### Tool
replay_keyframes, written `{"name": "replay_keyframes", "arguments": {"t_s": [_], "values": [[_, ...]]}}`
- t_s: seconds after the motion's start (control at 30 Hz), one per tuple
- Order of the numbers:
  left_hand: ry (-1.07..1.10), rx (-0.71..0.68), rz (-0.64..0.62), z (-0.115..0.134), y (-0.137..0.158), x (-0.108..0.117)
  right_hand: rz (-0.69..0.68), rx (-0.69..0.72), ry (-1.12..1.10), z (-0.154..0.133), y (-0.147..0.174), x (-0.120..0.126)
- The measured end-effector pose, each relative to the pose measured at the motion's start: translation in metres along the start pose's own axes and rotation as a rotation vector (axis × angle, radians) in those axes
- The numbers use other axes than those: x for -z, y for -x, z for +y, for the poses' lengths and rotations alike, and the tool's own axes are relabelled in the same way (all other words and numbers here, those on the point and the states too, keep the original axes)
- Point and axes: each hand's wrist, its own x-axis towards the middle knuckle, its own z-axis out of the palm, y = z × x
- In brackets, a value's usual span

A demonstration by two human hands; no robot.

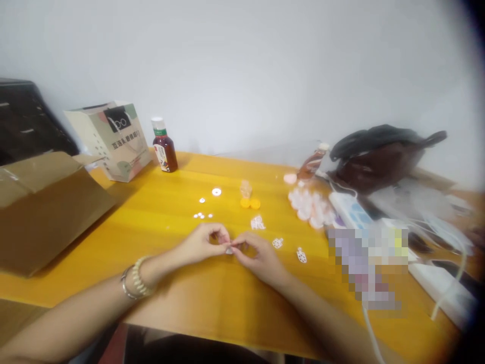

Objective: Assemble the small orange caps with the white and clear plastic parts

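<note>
Just nearer than the yellow caps (255,203), the left hand (206,243) and the right hand (262,257) are pinching a small white piece (229,251) between nearly closed fingertips; handling it well probably means pressing lightly and steadily.

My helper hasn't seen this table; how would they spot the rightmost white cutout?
On the yellow table, find the right hand. Just beyond it, white cutouts step diagonally toward the front right. The rightmost cutout is a lacy oval with a narrow stem, lying nearest the front edge of the group.
</note>
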Motion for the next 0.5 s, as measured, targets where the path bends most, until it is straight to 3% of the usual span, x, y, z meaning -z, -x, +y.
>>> {"name": "replay_keyframes", "arguments": {"t_s": [0.2, 0.5], "values": [[0.228, 0.090, 0.023, -0.0099, -0.0013, -0.0117, 0.021, -0.124, -0.026, -0.0012, -0.0009, 0.0003], [0.220, 0.096, 0.035, -0.0103, -0.0003, -0.0127, -0.016, -0.269, -0.129, -0.0031, -0.0027, 0.0026]]}}
